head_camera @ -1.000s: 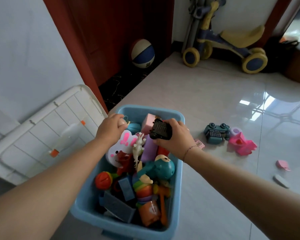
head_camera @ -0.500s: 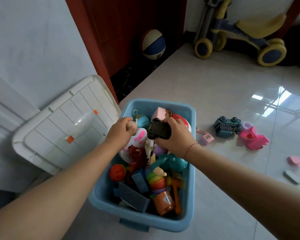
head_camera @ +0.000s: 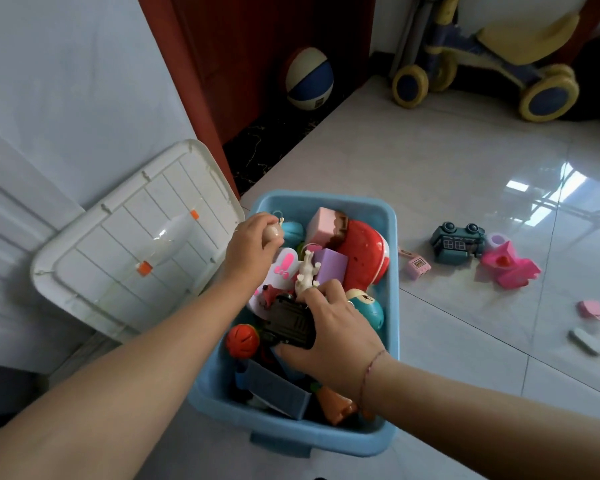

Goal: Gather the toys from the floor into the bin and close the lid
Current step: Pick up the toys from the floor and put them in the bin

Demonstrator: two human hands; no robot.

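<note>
My right hand (head_camera: 333, 327) has its grip curled round a black plastic toy car (head_camera: 288, 322), fingers over the top and thumb underneath, holding it low against the heap in the bin. My left hand (head_camera: 253, 247) pinches a small pale rounded toy (head_camera: 272, 232) in a tight grip above the bin's far left corner; I cannot tell what that toy is.

Both hands are over the light blue rectangular plastic bin (head_camera: 326, 197), which stands on the glossy pale tiled floor (head_camera: 430, 168). It is piled with toys, among them a red domed plastic toy (head_camera: 361, 251), a purple block (head_camera: 329, 266) and an orange ball (head_camera: 242, 340).

The lid is off: the white ribbed plastic lid (head_camera: 118, 244) leans against the wall just left of the bin.

On the floor to the right lie a small pink box-shaped toy (head_camera: 417, 266) near the bin, a dark teal toy vehicle (head_camera: 458, 245), a bright pink plastic toy (head_camera: 510, 268) just beside it, and farther off a small pink piece (head_camera: 591, 310) and a white oval piece (head_camera: 586, 341).
</note>
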